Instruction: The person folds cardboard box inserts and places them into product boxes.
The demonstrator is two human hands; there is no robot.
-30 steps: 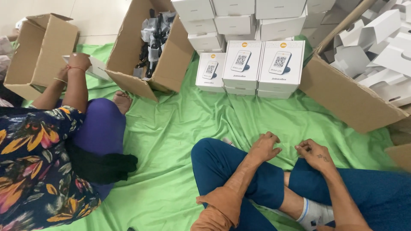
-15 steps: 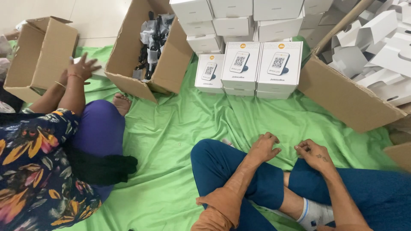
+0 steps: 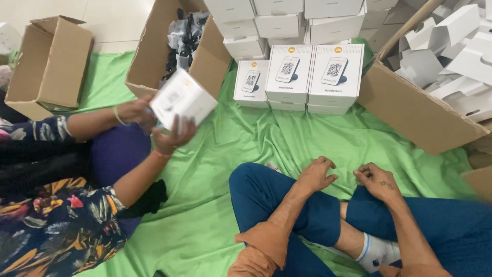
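**A:** Green cloth (image 3: 287, 138) covers the floor. The person wearing the camera sits cross-legged on it in blue trousers. What are their hands doing?

**B:** Both are empty. The left hand (image 3: 316, 174) rests on the left knee, fingers curled loosely and a little spread. The right hand (image 3: 378, 180) rests on the right knee, fingers bent inward, pinching nothing.

**A:** What lies nearest to them?

**B:** A row of three white boxes (image 3: 302, 77) stands upright on the cloth straight ahead, well apart from both hands, with more white boxes stacked behind. The row runs left to right, printed faces toward the camera. The left hand sits roughly below the middle box, the right hand below the right end of the row, so neither is clearly nearer.

**A:** Anyone else?

**B:** A co-worker in a floral sleeve, to the left, holds another white box (image 3: 183, 99) tilted between both hands, in front of an open cardboard carton (image 3: 148, 66).
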